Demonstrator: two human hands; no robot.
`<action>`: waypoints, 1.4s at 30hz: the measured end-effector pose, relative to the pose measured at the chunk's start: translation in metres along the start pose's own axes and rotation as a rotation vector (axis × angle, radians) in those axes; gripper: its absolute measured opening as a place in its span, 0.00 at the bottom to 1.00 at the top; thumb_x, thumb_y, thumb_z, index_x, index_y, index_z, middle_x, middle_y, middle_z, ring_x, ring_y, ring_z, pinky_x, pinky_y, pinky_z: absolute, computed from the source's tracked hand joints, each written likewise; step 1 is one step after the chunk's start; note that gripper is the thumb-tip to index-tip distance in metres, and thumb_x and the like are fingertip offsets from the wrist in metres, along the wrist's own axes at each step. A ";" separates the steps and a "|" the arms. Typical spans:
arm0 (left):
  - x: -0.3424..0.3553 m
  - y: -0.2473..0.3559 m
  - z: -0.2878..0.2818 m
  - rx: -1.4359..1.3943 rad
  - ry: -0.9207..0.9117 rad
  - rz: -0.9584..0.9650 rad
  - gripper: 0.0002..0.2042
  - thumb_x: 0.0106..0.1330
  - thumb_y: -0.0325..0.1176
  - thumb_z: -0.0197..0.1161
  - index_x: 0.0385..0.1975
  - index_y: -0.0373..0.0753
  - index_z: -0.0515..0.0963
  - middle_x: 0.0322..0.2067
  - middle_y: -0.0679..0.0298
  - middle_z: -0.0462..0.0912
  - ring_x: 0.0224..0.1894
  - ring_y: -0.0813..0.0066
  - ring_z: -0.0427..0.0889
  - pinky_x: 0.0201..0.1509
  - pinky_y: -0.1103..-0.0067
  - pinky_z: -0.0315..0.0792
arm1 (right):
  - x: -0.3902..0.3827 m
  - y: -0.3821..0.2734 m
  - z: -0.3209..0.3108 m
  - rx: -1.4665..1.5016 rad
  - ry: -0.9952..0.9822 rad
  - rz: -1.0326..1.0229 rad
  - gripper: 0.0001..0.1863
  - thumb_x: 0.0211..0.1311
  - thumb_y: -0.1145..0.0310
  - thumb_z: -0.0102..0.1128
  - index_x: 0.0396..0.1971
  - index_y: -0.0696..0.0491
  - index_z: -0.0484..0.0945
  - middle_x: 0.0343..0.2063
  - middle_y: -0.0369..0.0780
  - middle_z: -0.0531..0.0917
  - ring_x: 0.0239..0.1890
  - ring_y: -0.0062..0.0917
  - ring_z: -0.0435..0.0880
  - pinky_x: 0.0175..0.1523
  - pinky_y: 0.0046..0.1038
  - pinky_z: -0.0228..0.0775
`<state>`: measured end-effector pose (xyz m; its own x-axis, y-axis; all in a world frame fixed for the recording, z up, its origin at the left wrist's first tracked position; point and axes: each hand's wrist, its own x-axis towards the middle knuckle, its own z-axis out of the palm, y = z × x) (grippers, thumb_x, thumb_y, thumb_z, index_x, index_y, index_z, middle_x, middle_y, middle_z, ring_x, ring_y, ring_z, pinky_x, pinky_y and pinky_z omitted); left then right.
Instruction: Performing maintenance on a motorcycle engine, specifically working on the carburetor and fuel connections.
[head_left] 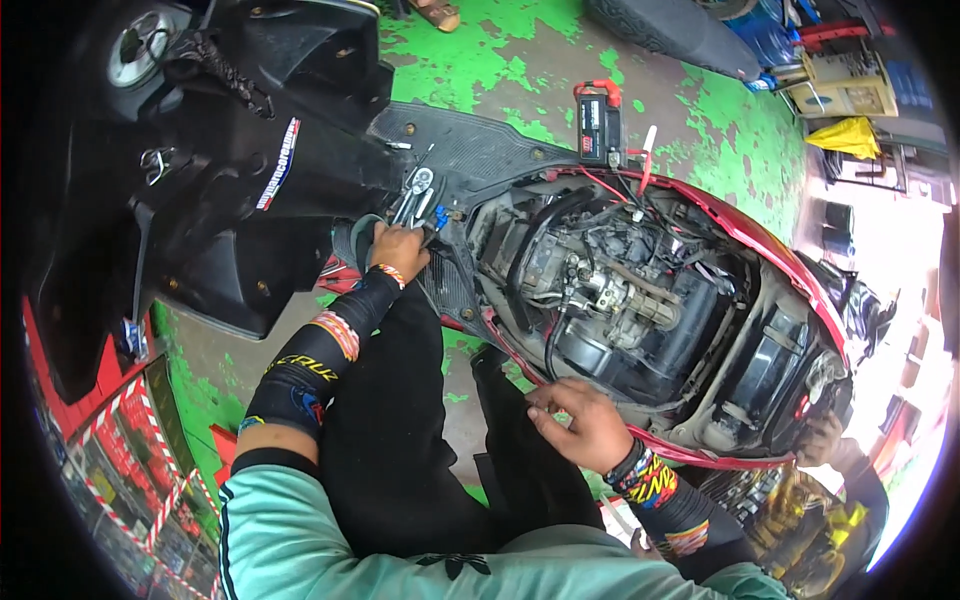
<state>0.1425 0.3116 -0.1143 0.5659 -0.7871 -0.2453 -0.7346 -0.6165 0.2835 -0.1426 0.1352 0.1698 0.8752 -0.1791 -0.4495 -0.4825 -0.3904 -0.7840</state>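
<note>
Scooter (pixel 640 290): a red and black machine fills the middle of the view, its seat and covers off so the engine bay lies open, with hoses, wires and the engine in plain sight.
Front body (pixel 210 170): the black leg shield and handlebar area rise at the upper left, with a round dial near the top corner.
Floor (pixel 480 60): concrete with worn green paint, showing around and beyond the scooter.
Footboard (pixel 470 150): the black ribbed panel lies between the front body and the engine bay; the tools sit at its near edge.
Battery (pixel 599 125): a small black box with a red top stands on the floor just beyond the footboard, red leads running from it toward the engine bay.
Left hand (pixel 398 250): stretched forward at the edge of the footboard, fingers curled down among the tools; whether they grip one of them I cannot tell.
Pliers (pixel 418 195): silver tools with blue-tipped handles lie just beyond the left hand's knuckles, on the footboard.
Right hand (pixel 585 425): lower down, well apart from the left one, resting on the red rim (pixel 520 360) of the scooter body with fingers loosely bent, thumb and fingertips pinched at the rim's edge.
Another person's hand (pixel 822 435): at the far right, by the tail of the scooter.
</note>
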 end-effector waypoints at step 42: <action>0.066 0.077 -0.140 -0.889 0.046 0.225 0.09 0.67 0.34 0.65 0.35 0.34 0.77 0.27 0.59 0.77 0.27 0.67 0.78 0.32 0.71 0.71 | 0.120 0.040 -0.047 -0.776 0.141 0.406 0.29 0.73 0.49 0.51 0.23 0.57 0.87 0.22 0.51 0.86 0.29 0.47 0.88 0.38 0.46 0.81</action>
<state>0.1759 0.2099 0.0212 0.4728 -0.8787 -0.0669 -0.2812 -0.2224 0.9335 -0.0550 0.0555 0.1051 0.6627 -0.5265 -0.5325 -0.6417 -0.7658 -0.0414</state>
